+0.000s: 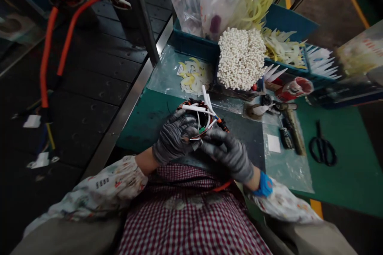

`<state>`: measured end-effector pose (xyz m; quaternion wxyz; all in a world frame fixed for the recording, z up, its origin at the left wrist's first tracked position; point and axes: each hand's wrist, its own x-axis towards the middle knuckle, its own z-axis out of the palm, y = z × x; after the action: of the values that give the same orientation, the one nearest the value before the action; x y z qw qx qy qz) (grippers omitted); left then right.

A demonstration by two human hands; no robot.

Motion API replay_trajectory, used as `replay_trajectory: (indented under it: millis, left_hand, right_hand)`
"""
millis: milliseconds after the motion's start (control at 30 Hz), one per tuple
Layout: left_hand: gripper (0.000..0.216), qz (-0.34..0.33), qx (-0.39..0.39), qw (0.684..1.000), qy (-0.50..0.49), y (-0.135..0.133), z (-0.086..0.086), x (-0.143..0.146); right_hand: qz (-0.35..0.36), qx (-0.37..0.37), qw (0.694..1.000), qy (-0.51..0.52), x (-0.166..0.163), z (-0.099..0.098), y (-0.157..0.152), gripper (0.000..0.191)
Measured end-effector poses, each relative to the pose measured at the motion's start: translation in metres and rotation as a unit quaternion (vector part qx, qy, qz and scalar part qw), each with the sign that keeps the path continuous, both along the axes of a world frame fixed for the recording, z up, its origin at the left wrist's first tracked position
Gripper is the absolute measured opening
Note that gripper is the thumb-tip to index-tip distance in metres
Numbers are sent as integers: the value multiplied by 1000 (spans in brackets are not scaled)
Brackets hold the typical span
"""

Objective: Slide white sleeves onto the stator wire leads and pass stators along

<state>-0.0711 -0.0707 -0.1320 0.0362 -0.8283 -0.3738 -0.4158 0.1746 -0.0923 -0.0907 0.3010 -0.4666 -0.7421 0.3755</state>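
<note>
Wound stator ring (204, 129) sits between both hands, neither clearly nearer. Left hand (175, 137) grips its left rim. Right hand (230, 153) has curled fingers at the near-right rim; grip undetermined, blurred. One white sleeve (193, 107) lies left-to-right across the far rim.

You're in a factory workshop. A dark, slatted conveyor (89, 97) runs along your left, and black-handled scissors (320, 140) lie on your green-topped workbench (356, 167) at right.
</note>
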Motion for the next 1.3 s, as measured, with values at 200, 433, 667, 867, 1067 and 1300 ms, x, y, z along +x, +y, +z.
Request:
replay_trajectory:
  millis: [200, 433, 667, 867, 1067, 1300]
  left_hand:
    - [12, -20, -38, 999, -33, 2, 2, 1]
    - [12, -18, -11, 999, -24, 4, 3, 1]
    - [13, -32, -56, 998, -6, 3, 6, -3]
    - [18, -37, -76, 996, 0, 1, 3, -6]
    - [14, -42, -116, 992, 3, 0, 6, -4]
    - [15, -34, -44, 998, -18, 2, 6, -2]
  right_hand:
    - [43, 115, 972, -200, -29, 14, 57, 38]
    - [40, 8, 995, 95, -35, 18, 62, 30]
    - [65, -62, 988, 128, -18, 25, 69, 23]
    - [96, -85, 985, 114, -17, 21, 72, 21]
    - [40, -67, 988, 131, -26, 19, 65, 25]
    - [80, -99, 988, 87, -23, 23, 72, 26]
